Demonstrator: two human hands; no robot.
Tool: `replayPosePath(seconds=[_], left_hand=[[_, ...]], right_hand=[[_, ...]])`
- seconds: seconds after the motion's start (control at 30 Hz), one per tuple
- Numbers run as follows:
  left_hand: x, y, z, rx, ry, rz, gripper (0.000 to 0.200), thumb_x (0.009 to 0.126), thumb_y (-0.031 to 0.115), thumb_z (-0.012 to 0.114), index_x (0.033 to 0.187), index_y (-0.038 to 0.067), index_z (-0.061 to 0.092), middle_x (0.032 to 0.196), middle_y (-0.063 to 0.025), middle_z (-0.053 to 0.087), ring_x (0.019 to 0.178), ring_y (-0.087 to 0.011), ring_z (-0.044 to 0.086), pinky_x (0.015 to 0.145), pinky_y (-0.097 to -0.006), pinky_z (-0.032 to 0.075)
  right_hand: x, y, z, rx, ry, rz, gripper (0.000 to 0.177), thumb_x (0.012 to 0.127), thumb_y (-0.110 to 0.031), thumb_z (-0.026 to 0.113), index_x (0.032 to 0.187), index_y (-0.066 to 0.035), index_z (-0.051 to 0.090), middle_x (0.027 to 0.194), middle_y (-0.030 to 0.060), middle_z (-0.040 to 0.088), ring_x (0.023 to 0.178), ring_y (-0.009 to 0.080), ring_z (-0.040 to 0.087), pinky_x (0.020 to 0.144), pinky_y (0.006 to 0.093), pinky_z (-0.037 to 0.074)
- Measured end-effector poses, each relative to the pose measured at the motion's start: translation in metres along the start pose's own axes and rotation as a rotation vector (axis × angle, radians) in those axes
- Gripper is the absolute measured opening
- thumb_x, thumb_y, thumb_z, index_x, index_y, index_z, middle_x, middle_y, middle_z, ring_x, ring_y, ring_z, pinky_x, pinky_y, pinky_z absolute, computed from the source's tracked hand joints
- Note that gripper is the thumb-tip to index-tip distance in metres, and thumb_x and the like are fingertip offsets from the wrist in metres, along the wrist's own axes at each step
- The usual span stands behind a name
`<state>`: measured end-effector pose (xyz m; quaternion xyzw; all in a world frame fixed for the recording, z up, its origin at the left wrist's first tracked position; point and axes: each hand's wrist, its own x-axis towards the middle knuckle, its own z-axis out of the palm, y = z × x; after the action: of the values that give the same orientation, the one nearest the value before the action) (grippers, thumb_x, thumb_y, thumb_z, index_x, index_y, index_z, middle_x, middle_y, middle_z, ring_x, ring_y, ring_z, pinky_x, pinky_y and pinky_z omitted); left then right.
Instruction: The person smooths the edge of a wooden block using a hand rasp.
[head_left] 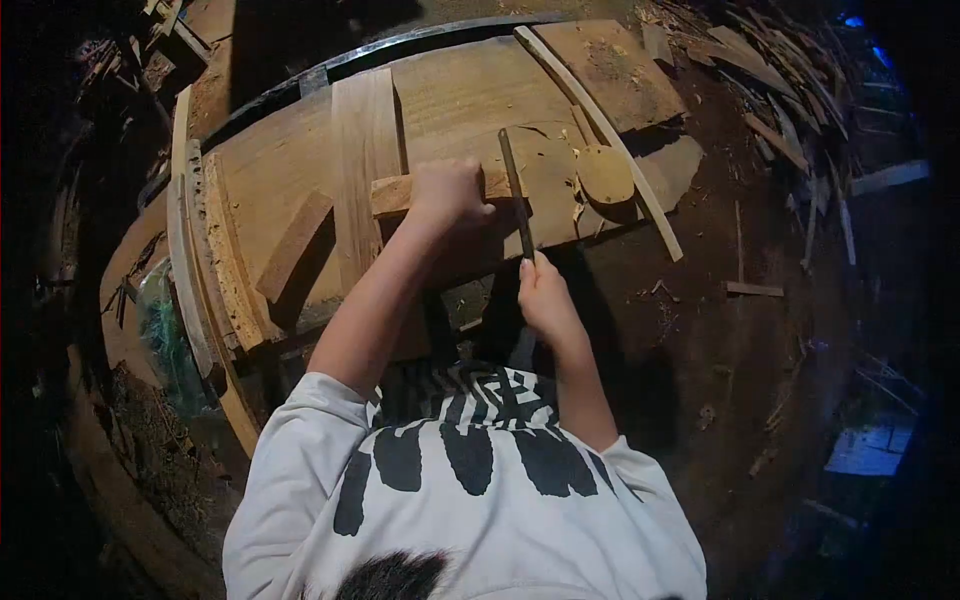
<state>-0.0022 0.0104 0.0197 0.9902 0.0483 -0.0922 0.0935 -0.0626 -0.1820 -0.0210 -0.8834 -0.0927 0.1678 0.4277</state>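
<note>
My left hand (449, 190) is closed over a short wooden block (392, 196), which lies crosswise near the front of a wide wooden work surface (460, 90). The block shows on both sides of the fist. Lower and to the right, my right hand (546, 300) is wrapped round the near end of a long, narrow, dark bladed tool (514, 180). The tool points away from me and overlaps the block's right end in this view. A wide pale board (362, 150) lies just left of the block, with a second short block (294, 247) angled beside it.
A round wood piece (605, 174) sits to the right, with curled shavings (578, 200) beside it. One long thin strip (610, 140) crosses the right side and overhangs the front edge. More strips (225, 260) line the left. Scrap wood (770, 75) is heaped at the back right.
</note>
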Motion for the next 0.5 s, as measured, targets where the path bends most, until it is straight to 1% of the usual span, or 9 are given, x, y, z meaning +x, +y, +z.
replayPosePath(seconds=[0.03,0.1,0.23,0.3,0.33,0.4,0.43,0.5], left_hand=[[0.000,0.000,-0.001,0.002,-0.012,0.003,0.051,0.064,0.040,0.072,0.096,0.004,0.058,0.089,-0.0171,0.064,0.085,-0.0322,0.063,0.072,-0.0403,0.050],[0.000,0.001,-0.002,0.003,-0.010,-0.001,0.051,0.064,0.041,0.072,0.096,0.004,0.058,0.090,-0.0170,0.064,0.086,-0.0320,0.063,0.073,-0.0402,0.050],[0.000,0.001,0.000,0.004,-0.013,-0.012,0.051,0.066,0.043,0.071,0.097,0.004,0.058,0.091,-0.0164,0.064,0.087,-0.0314,0.063,0.075,-0.0397,0.050],[0.001,0.001,-0.001,0.012,-0.009,-0.010,0.051,0.066,0.042,0.071,0.097,0.004,0.058,0.091,-0.0164,0.064,0.087,-0.0315,0.063,0.075,-0.0397,0.050],[0.001,0.001,-0.001,0.022,-0.001,-0.013,0.050,0.066,0.041,0.072,0.097,0.004,0.058,0.091,-0.0164,0.064,0.087,-0.0315,0.063,0.075,-0.0396,0.050],[0.002,0.000,0.004,0.030,0.027,-0.009,0.048,0.065,0.041,0.072,0.094,0.005,0.060,0.088,-0.0156,0.065,0.084,-0.0306,0.064,0.074,-0.0386,0.050],[0.002,0.000,0.006,0.039,0.056,-0.006,0.045,0.063,0.040,0.073,0.091,0.005,0.062,0.085,-0.0148,0.066,0.082,-0.0296,0.065,0.073,-0.0376,0.050],[0.003,-0.001,0.009,0.034,0.055,-0.004,0.045,0.063,0.038,0.073,0.092,0.005,0.061,0.087,-0.0151,0.065,0.083,-0.0294,0.064,0.074,-0.0380,0.050]], right_hand=[[-0.001,-0.004,-0.003,0.000,-0.002,-0.002,0.025,0.093,-0.020,0.040,0.101,0.001,0.050,0.082,0.0249,0.057,0.078,0.0410,0.057,0.068,0.0409,0.044],[-0.002,-0.013,-0.010,0.004,-0.050,0.070,0.025,0.093,-0.020,0.040,0.099,0.001,0.051,0.083,0.0239,0.058,0.078,0.0408,0.057,0.068,0.0411,0.044],[-0.013,0.000,-0.006,-0.026,0.001,0.025,0.024,0.093,-0.020,0.039,0.097,0.001,0.050,0.080,0.0224,0.057,0.075,0.0389,0.057,0.067,0.0409,0.044],[-0.023,-0.005,-0.010,-0.006,-0.073,0.121,0.024,0.094,-0.020,0.038,0.096,0.001,0.050,0.076,0.0197,0.055,0.070,0.0328,0.056,0.065,0.0396,0.043],[-0.027,-0.006,-0.012,-0.007,-0.072,0.124,0.024,0.094,-0.020,0.038,0.096,0.001,0.050,0.076,0.0197,0.055,0.070,0.0328,0.056,0.065,0.0396,0.043],[-0.034,-0.006,-0.013,0.046,-0.107,0.136,0.024,0.094,-0.020,0.038,0.096,0.001,0.049,0.070,0.0140,0.052,0.065,0.0247,0.053,0.063,0.0378,0.042],[-0.032,-0.004,-0.013,0.044,-0.109,0.137,0.024,0.094,-0.020,0.038,0.096,0.001,0.049,0.070,0.0140,0.052,0.065,0.0247,0.053,0.063,0.0378,0.042],[-0.024,0.003,-0.011,0.073,-0.116,0.095,0.023,0.095,-0.020,0.038,0.089,0.000,0.048,0.064,0.0076,0.048,0.058,0.0175,0.049,0.056,0.0347,0.041]])
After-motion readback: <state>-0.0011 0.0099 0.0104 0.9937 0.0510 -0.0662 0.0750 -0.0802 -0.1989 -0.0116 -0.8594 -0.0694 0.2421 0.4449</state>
